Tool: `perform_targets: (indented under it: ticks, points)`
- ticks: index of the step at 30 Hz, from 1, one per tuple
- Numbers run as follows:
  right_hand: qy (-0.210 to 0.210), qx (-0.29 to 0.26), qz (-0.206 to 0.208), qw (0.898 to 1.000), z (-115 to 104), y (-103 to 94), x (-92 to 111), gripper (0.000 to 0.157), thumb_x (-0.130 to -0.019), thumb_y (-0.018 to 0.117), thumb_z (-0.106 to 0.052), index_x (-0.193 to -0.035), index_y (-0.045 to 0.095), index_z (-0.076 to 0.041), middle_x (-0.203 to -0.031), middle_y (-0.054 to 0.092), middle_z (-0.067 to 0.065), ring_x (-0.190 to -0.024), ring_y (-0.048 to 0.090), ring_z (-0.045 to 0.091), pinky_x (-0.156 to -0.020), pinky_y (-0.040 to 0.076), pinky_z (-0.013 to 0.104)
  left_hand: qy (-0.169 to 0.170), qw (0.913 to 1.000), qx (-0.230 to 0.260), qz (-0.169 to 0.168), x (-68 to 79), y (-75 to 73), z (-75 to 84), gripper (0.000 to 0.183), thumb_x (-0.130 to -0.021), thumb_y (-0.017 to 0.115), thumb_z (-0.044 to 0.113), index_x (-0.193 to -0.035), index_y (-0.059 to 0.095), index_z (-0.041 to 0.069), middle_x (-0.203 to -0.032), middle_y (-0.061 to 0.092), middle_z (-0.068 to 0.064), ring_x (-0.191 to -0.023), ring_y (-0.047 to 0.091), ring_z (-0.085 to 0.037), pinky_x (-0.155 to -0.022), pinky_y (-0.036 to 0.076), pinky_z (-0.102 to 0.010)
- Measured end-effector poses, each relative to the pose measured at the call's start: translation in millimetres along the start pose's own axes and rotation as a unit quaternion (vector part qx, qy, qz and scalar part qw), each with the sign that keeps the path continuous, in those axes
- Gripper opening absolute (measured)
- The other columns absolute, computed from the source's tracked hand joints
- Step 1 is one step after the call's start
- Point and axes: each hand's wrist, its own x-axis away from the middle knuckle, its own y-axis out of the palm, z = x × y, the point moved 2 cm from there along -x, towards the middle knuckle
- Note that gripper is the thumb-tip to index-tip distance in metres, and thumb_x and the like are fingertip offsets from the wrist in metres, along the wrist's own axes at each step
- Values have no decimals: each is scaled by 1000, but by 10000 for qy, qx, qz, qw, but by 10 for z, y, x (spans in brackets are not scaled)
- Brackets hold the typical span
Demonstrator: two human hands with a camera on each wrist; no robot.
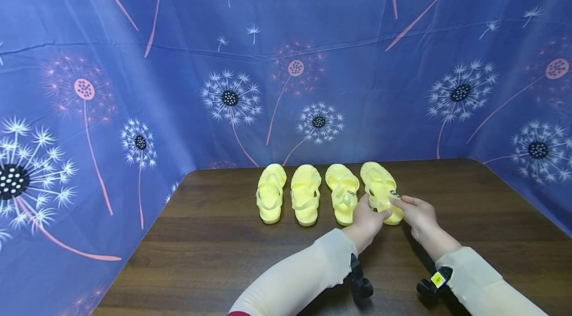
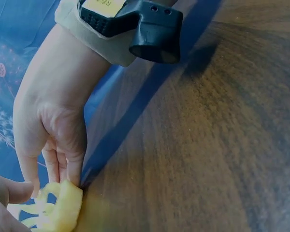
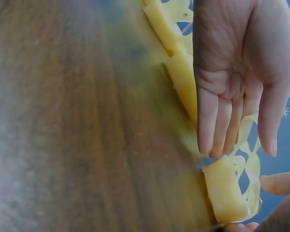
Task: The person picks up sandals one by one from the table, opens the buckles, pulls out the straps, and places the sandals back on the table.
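Note:
Several yellow strappy sandals stand in a row, toes toward the back. Both hands are at the rightmost sandal (image 1: 377,182), whose heel faces the person. My left hand (image 1: 367,217) comes in on its left side, thumb across near the heel. In the right wrist view the left hand (image 3: 237,63) has straight fingers pointing down beside the sandal (image 3: 224,193), its thumb apart. My right hand (image 1: 420,214) reaches in from the right, thumb and forefinger by the strap. The left wrist view shows the right hand (image 2: 53,116) with straight fingers at the sandal (image 2: 67,205).
The other sandals (image 1: 306,192) extend to the left, the nearest one (image 1: 343,184) partly behind the left hand. They stand near the far edge of a dark wooden table (image 1: 214,256). A blue dandelion-print cloth (image 1: 375,97) hangs behind. Black cameras (image 1: 359,278) hang at the wrists.

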Motion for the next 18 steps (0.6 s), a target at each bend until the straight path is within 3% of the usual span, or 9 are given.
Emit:
perform_targets:
  ticks: [5, 11, 18]
  points:
    - [-134, -126, 90, 9998, -52, -23, -15, 76, -96, 54, -37, -151, 21, 3, -158, 19, 24, -142, 24, 43, -116, 27, 51, 95, 9994, -335, -33, 11, -63, 79, 67, -80, 78, 7, -139, 48, 3, -137, 56, -13, -128, 51, -28, -105, 44, -43]
    - [-523, -96, 155, 9985, -188, 5, -37, 74, -97, 52, -41, -152, 23, -2, -158, 23, 21, -143, 26, 36, -116, 29, 48, 53, 9991, -342, -231, -21, -207, 198, 65, -86, 73, 16, -144, 44, 10, -144, 51, -11, -133, 47, -28, -107, 43, -42]
    - [-823, 29, 184, 9964, -320, -45, -43, 75, -98, 47, -48, -153, 22, -5, -159, 22, 19, -144, 22, 39, -116, 26, 53, -40, 9942, 516, -945, -24, -371, 389, 62, -92, 67, 20, -147, 40, 13, -149, 46, -5, -138, 42, -26, -111, 38, -43]
